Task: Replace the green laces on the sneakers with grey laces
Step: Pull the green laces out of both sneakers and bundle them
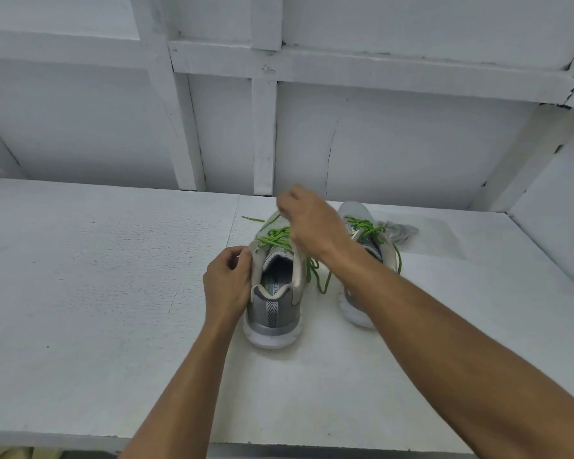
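Left grip (227,283) clasps the near sneaker (272,309) at its collar on the counter (113,276) while our right grip (312,223) pinches its green lace (272,238) above the toe; we judge short, even pulls best, with the grey laces (398,230) lying just beside the other sneaker (353,212).

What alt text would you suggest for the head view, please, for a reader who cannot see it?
A person's left hand grips the side of a grey sneaker on a white shelf while the right hand pinches its green lace. A second green-laced sneaker stands beside it, grey laces bundled behind.
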Demonstrator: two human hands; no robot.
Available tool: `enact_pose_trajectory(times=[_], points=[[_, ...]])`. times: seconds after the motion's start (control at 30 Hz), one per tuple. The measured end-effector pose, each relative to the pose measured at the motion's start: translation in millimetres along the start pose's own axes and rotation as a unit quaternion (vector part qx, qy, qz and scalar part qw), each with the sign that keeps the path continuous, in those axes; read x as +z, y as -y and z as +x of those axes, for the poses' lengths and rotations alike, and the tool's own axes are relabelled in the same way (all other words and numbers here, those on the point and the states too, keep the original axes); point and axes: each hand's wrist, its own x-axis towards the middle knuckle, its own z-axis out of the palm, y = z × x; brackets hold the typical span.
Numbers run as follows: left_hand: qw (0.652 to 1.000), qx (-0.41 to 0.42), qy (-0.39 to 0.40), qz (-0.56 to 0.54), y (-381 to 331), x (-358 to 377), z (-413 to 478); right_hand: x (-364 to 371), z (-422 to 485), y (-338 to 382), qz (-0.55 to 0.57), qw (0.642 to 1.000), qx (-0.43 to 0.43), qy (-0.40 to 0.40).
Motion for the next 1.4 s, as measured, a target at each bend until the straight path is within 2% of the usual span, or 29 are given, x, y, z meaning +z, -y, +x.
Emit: enact_pose_trajectory(times=[0.2, 0.4, 0.47, 0.57, 0.63, 0.73, 0.87, 0.93, 1.03, 1.13, 1.27, 1.4], points=[[1.0, -0.003, -0.003, -0.002, 1.0, 1.2, 0.0, -19.0, 8.4, -33.5, 0.042, 0.997, 0.056, -0.042], [1.0, -0.002, -0.009, -0.004, -2.1, 1.1, -3.7, -15.9, -0.8, -36.1, -0.002, 0.992, 0.12, 0.025], [1.0, -0.001, -0.01, -0.001, -3.2, 0.7, -4.3, -15.5, -8.1, -27.2, 0.041, 0.989, 0.141, 0.001], [1.0, 0.008, -0.019, 0.0, -3.8, 0.7, -6.5, -16.2, -27.8, -8.9, 0.151, 0.965, 0.211, -0.023], [1.0, 0.012, -0.023, -0.001, -4.3, 0.3, -7.0, -11.2, -47.3, 3.5, 0.182, 0.949, 0.256, 0.004], [1.0, 0.014, -0.022, 0.007, -4.2, 1.3, -6.8, 3.5, -71.3, 14.5, 0.168, 0.939, 0.295, 0.046], [0.998, 0.041, -0.012, 0.041, -9.8, -0.9, -2.9, 11.8, -77.3, 21.7, 0.151, 0.942, 0.3, -0.01], [0.993, 0.094, 0.006, 0.075, -16.9, -2.5, 3.9, 14.1, -78.4, 24.9, 0.148, 0.947, 0.283, -0.032], [0.959, 0.216, 0.083, 0.164, -35.2, -1.2, 17.9, 21.3, -81.3, 26.4, 0.176, 0.941, 0.283, -0.052], [0.886, 0.312, 0.179, 0.291, -52.3, 5.6, 28.0, 30.3, -84.0, 23.8, 0.207, 0.926, 0.307, -0.075], [0.816, 0.337, 0.253, 0.395, -62.7, 13.0, 34.4, 39.0, -85.2, 25.3, 0.242, 0.905, 0.337, -0.096], [0.778, 0.357, 0.276, 0.436, -65.4, 16.7, 39.8, 43.5, -88.2, 28.5, 0.269, 0.884, 0.364, -0.114]])
